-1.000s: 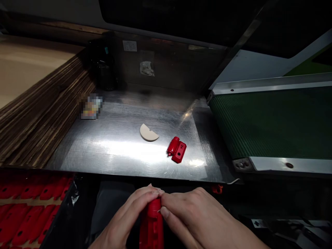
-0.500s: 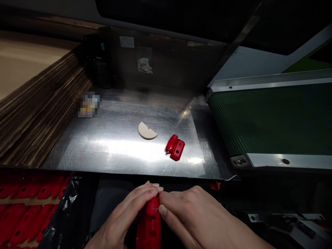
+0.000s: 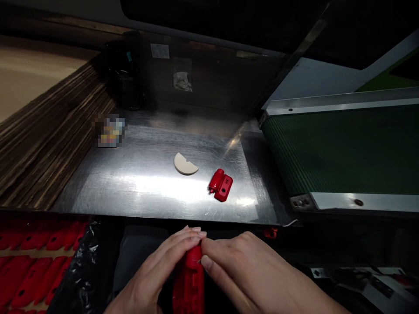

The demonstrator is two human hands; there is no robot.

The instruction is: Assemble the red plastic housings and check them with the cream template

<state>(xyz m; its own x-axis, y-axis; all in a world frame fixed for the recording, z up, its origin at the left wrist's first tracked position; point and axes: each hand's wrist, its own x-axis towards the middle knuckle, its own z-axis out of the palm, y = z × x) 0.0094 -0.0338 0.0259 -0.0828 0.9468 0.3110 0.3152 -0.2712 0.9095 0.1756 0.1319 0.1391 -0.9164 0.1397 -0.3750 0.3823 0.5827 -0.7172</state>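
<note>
Fingertips (image 3: 196, 233) of both hands pinch the top end of a red plastic part (image 3: 189, 283), held upright below the near edge of a steel table (image 3: 131, 183). Left hand (image 3: 153, 274) wraps the part from its side, fingers curled over the tip; right hand (image 3: 248, 272) meets it there, thumb pressed against the part's upper face. On the table beyond lie a smaller red piece (image 3: 221, 185) and, just beside it, a pale half disc (image 3: 185, 164). More red parts (image 3: 29, 261) fill a bin at lower left. Stacked cardboard (image 3: 46, 144) flanks the table's left side, a green conveyor belt (image 3: 347, 148) its right.
</note>
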